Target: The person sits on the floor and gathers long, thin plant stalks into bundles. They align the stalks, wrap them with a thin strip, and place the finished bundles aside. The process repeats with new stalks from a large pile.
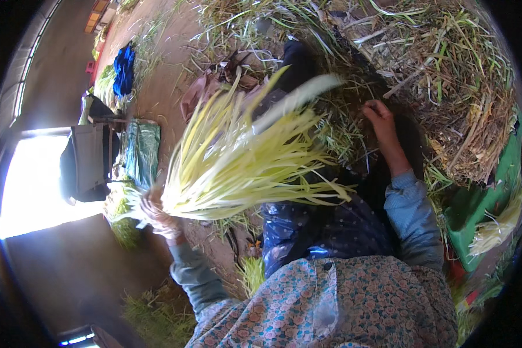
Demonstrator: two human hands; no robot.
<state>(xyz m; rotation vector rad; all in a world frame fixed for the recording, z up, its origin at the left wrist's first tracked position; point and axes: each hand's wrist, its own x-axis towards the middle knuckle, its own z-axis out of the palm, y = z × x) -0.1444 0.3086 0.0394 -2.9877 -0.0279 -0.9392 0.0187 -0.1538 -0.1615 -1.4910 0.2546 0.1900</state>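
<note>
My left hand (pixel 158 213) grips a large bundle of long pale-yellow leaves (pixel 239 161), which look like blanched chives, by its white stem ends. The leaves fan out to the right across my lap, and some are blurred by motion. One broad, whitish leaf (pixel 300 102) stands out along the bundle's upper side. My right hand (pixel 379 115) is apart from the bundle, over dark ground beside leaf litter (pixel 341 135). Its fingers are curled, and whether anything is between them is hidden. A dark-blue dotted apron (pixel 330 226) covers my lap.
A big heap of dry and green leaf waste (pixel 456 78) lies at the upper right. Below it, a green sheet or board (pixel 478 217) bears another pale bundle (pixel 498 228). At left are a blue cloth (pixel 124 69), a green plastic sack (pixel 142 150) and a bright doorway (pixel 35 182).
</note>
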